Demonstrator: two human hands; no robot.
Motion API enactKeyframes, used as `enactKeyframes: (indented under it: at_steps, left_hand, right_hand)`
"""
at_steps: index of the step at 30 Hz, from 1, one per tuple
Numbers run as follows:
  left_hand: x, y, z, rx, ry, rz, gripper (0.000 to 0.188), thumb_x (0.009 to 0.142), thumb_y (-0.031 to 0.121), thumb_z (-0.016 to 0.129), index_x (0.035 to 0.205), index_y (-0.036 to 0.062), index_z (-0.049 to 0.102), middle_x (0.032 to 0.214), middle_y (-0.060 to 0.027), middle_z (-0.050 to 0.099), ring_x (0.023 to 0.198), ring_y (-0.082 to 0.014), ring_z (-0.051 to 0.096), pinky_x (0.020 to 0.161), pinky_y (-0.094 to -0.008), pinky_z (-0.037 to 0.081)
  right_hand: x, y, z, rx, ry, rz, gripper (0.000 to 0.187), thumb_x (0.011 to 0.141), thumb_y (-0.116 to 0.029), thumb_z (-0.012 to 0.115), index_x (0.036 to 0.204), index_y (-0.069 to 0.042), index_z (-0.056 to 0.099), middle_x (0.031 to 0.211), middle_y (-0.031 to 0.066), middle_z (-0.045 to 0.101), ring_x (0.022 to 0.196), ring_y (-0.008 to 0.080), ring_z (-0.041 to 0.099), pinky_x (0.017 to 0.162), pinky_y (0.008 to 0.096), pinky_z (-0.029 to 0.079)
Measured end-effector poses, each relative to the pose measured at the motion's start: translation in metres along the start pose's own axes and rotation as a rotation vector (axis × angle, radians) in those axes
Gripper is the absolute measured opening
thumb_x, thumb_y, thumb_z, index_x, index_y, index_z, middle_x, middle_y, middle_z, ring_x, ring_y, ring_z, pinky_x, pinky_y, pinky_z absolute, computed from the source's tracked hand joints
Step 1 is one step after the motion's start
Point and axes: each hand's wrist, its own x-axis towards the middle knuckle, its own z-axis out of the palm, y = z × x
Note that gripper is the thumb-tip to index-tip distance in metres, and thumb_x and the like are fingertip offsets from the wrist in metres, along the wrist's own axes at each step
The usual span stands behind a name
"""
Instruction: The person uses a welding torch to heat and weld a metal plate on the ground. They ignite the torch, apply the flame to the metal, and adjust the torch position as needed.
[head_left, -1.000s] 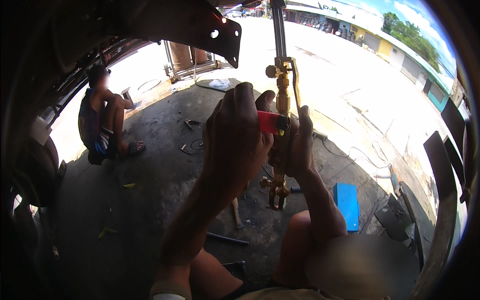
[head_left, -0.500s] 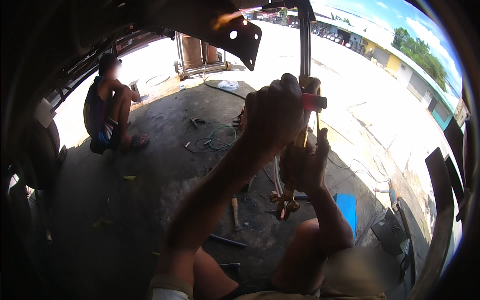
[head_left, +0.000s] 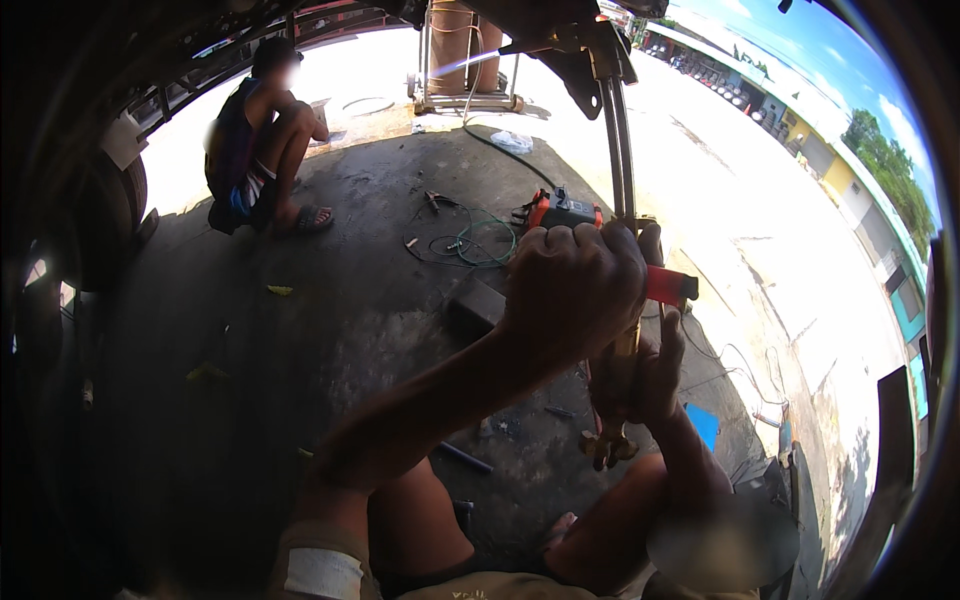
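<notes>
A cutting torch [head_left: 622, 150] stands upright before me, its long tubes rising to a head from which a thin bluish flame points left. My right hand [head_left: 640, 375] is closed around its brass handle, thumb up, with the valve knobs [head_left: 608, 448] showing below. Higher up, my left hand [head_left: 580, 285] is a fist against the torch, hiding part of it. Out of that fist's right side sticks a red cylinder with a dark end, like a lighter [head_left: 668, 285].
Dark metal with holes [head_left: 580, 85] hangs close to the torch head. A person [head_left: 265, 150] squats at the far left. Gas cylinders [head_left: 452, 50] stand on a cart behind. An orange-black machine [head_left: 562, 208], green cable [head_left: 470, 245] and blue sheet [head_left: 703, 425] lie on the floor.
My view has shifted, so the torch and both hands sit lower and farther right. The flame has gone from broad orange to a narrow bluish jet. Both hands keep their holds.
</notes>
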Motion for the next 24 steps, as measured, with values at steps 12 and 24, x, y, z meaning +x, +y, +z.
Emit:
enactKeyframes:
  at_steps: [12, 24]
  left_hand:
    - [0.007, -0.004, 0.004, -0.189, -0.151, -0.117, 0.038, 0.081, 0.034, 0.080, 0.080, 0.0050, 0.056, 0.058, -0.0086, 0.060, 0.053, -0.0242, 0.068, 0.053, -0.0363, 0.055]
    - [-0.056, -0.020, -0.047, -0.465, -0.594, -0.251, 0.039, 0.093, 0.035, 0.070, 0.084, -0.0007, 0.057, 0.069, -0.0163, 0.064, 0.059, -0.0296, 0.069, 0.055, -0.0396, 0.055]
  right_hand:
    - [0.009, -0.001, -0.002, 0.054, 0.009, 0.005, 0.088, 0.086, -0.089, 0.016, 0.108, -0.010, 0.051, 0.060, 0.0088, 0.049, 0.038, 0.0183, 0.043, 0.035, 0.0305, 0.036]
    - [0.023, -0.002, 0.015, 0.108, -0.079, 0.112, 0.087, 0.087, -0.089, 0.018, 0.105, -0.012, 0.054, 0.065, 0.0048, 0.050, 0.042, 0.0141, 0.041, 0.038, 0.0284, 0.034]
